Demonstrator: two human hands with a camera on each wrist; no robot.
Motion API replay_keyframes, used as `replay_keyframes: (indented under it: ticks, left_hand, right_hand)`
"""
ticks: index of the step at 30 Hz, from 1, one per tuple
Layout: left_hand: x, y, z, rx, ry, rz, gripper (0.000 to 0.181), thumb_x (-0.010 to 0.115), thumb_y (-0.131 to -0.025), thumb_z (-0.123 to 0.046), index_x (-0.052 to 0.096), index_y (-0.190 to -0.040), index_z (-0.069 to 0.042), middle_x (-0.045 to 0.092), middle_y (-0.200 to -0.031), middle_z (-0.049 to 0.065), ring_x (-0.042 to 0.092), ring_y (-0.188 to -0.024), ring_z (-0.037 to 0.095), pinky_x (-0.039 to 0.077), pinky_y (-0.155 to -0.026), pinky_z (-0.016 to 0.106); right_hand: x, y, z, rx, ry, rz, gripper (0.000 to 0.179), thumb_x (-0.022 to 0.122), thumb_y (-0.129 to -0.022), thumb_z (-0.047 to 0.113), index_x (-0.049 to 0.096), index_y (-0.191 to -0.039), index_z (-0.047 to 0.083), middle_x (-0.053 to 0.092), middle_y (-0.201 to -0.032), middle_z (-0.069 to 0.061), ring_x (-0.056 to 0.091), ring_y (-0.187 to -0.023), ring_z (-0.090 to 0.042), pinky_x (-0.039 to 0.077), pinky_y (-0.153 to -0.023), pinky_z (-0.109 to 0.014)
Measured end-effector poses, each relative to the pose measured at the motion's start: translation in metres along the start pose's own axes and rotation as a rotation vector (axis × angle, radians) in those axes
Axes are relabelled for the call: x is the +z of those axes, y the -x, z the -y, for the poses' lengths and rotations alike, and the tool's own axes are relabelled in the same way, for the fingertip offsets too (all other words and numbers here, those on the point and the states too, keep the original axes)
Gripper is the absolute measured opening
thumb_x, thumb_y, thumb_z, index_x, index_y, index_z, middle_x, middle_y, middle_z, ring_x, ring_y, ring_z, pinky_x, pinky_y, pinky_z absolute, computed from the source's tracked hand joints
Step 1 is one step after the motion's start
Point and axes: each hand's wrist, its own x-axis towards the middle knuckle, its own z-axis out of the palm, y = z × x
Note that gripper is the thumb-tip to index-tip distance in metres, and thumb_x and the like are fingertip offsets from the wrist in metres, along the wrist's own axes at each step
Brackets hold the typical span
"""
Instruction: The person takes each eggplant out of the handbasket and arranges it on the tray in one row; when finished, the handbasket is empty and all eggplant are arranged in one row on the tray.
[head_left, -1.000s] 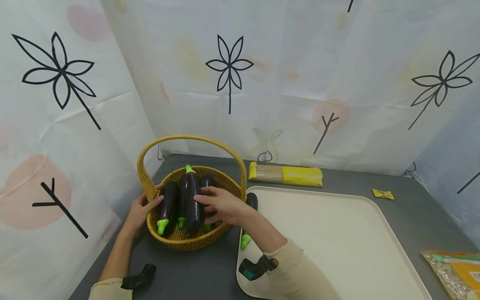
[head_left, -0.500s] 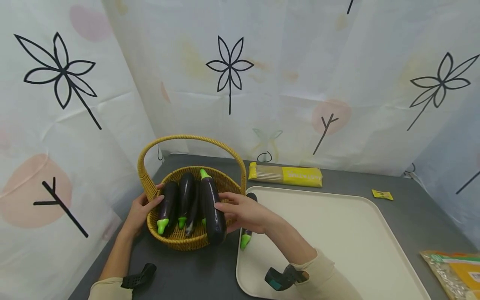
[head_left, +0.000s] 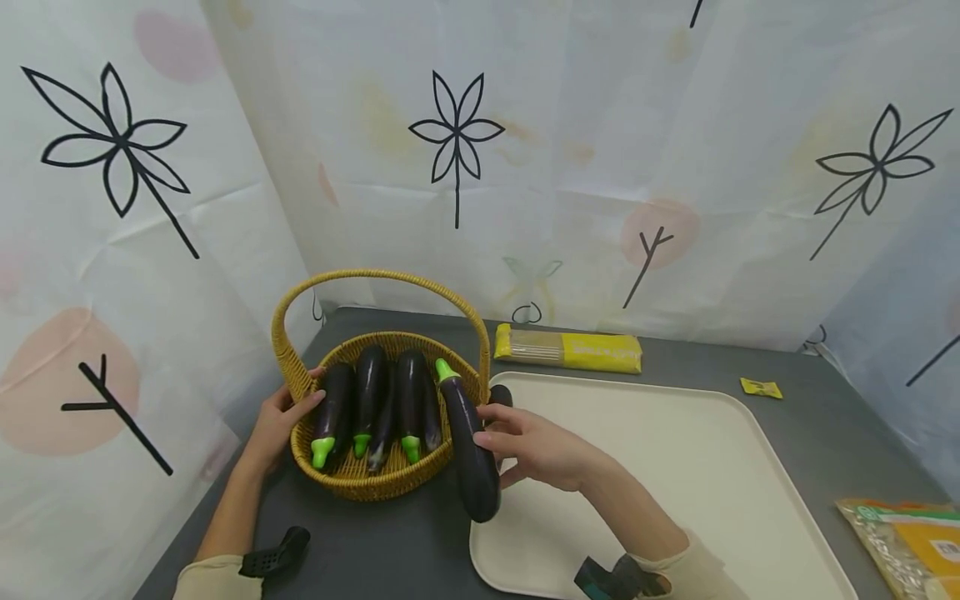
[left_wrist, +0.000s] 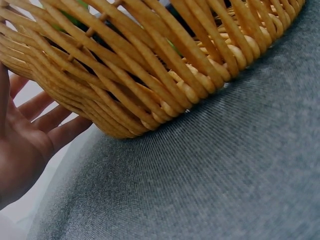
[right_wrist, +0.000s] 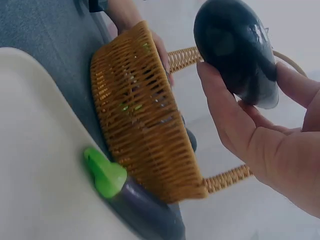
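My right hand (head_left: 551,447) holds an eggplant (head_left: 471,450) between thumb and fingers, above the gap between basket and tray. Its green stem end points up and away; in the right wrist view the rounded dark end of this eggplant (right_wrist: 232,47) fills the grip. My left hand (head_left: 279,421) holds the left rim of the wicker basket (head_left: 367,490), thumb over the rim; the left wrist view shows spread fingers (left_wrist: 65,131) against the outer wall. Several eggplants (head_left: 410,400) lie side by side inside. Another eggplant (right_wrist: 145,210) rests on the tray's left edge, partly hidden in the head view.
A cream tray (head_left: 637,500) lies right of the basket. Behind it is a yellow pack of noodles (head_left: 567,348). A small yellow packet (head_left: 761,388) and a larger clear-and-orange bag (head_left: 903,542) lie to the right. The basket's tall handle (head_left: 382,273) arches over its opening.
My right hand has lifted an eggplant out of the basket and carried it right and nearer, past the rim. My left hand has stayed at the basket's left side.
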Motion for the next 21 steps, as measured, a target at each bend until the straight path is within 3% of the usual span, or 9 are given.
replay_keyframes:
  ticks: [5, 13, 17, 21]
  left_hand:
    - [0.000, 0.000, -0.002, -0.017, -0.009, 0.000, 0.051, 0.055, -0.099, -0.024, 0.042, -0.142, 0.000, 0.051, -0.118, -0.018, 0.049, -0.106, 0.002, 0.041, -0.082, 0.015]
    - [0.001, 0.000, -0.002, -0.020, -0.013, 0.000, 0.051, 0.055, -0.099, -0.025, 0.042, -0.142, -0.001, 0.051, -0.119, -0.017, 0.048, -0.106, 0.002, 0.041, -0.082, 0.015]
    - [0.000, 0.000, -0.002, -0.023, -0.013, -0.001, 0.051, 0.055, -0.099, -0.025, 0.042, -0.142, -0.001, 0.051, -0.118, -0.017, 0.049, -0.106, 0.002, 0.041, -0.082, 0.016]
    - [0.000, 0.000, -0.002, -0.026, -0.013, -0.003, 0.051, 0.055, -0.099, -0.025, 0.043, -0.142, -0.001, 0.051, -0.117, -0.017, 0.049, -0.106, 0.003, 0.041, -0.082, 0.016]
  right_hand:
    - [-0.012, 0.014, -0.006, -0.009, -0.015, 0.006, 0.057, 0.055, -0.098, 0.018, 0.029, -0.145, -0.002, 0.045, -0.130, -0.019, 0.052, -0.113, -0.032, 0.051, -0.080, -0.048]
    - [-0.049, 0.042, -0.015, -0.082, 0.008, 0.061, 0.050, 0.050, -0.101, 0.015, 0.030, -0.142, -0.005, 0.050, -0.127, -0.020, 0.054, -0.111, -0.032, 0.048, -0.084, -0.050]
    - [-0.065, 0.049, -0.021, -0.087, 0.014, 0.000, 0.051, 0.049, -0.101, 0.017, 0.028, -0.142, -0.006, 0.051, -0.124, -0.018, 0.054, -0.112, -0.031, 0.048, -0.084, -0.052]
    - [-0.076, 0.046, -0.031, -0.036, -0.011, -0.106, 0.055, 0.050, -0.101, 0.021, 0.027, -0.142, -0.006, 0.052, -0.120, -0.016, 0.055, -0.111, -0.029, 0.049, -0.084, -0.050]
